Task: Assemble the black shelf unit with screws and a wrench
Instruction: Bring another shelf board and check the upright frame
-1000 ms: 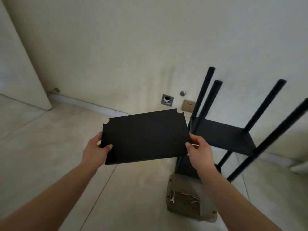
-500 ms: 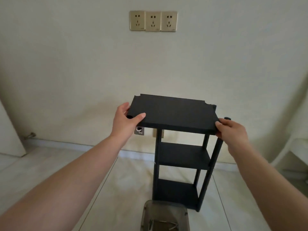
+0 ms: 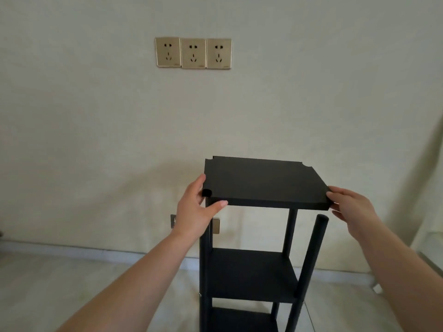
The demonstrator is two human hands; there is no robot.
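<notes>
A black shelf board point(image 3: 263, 182) with notched corners lies flat at the top of the black shelf unit point(image 3: 249, 274). My left hand point(image 3: 196, 212) grips its near left corner, thumb along the front edge, where the top of a post shows in the notch. My right hand point(image 3: 350, 207) holds the near right corner with its fingertips. The near right post point(image 3: 311, 250) leans free, its top just below the board. A middle shelf point(image 3: 251, 271) and a lower shelf are fixed between the posts.
The unit stands on a light tiled floor point(image 3: 72, 283) close to a cream wall. Three gold sockets point(image 3: 193, 53) sit high on the wall. A small gold plate point(image 3: 216, 225) and a metal fitting are low on the wall behind my left hand.
The board has gone from being held over the floor to lying level on top of the upright unit. Since half a second ago the view has closed in; the screw tray is out of sight.
</notes>
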